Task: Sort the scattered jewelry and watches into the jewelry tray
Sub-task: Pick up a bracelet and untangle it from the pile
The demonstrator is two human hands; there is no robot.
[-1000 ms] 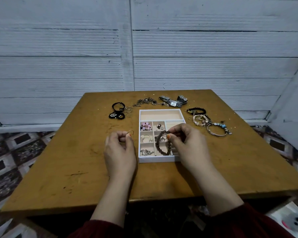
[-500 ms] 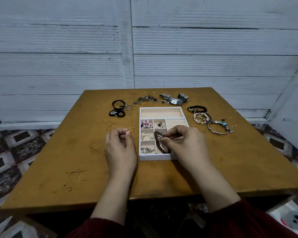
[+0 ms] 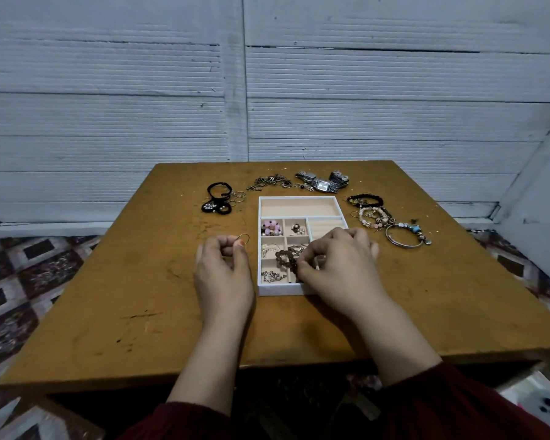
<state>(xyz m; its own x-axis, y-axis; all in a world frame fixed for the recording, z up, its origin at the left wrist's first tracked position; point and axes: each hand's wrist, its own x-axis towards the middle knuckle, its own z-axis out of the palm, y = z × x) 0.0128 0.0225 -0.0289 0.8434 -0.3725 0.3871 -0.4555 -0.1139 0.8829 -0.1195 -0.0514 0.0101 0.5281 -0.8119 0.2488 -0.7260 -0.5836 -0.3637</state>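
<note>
While pinching a ring (image 3: 244,239) in left hand (image 3: 224,271) and a bracelet (image 3: 286,261) over the part-filled tray (image 3: 299,207) in right hand (image 3: 340,265), left watches (image 3: 323,184) and bangles (image 3: 373,215) unsorted by table's (image 3: 140,296) far edge.

We seem to be in a plain home room: a worn wooden counter (image 3: 140,296) against white ribbed wall panels (image 3: 108,106), with patterned floor tiles (image 3: 29,265) beneath.

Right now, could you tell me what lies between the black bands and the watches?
In the head view, a few thin rings and then a tangle of thin chains lie on the table between the black bands and the watches.
</note>
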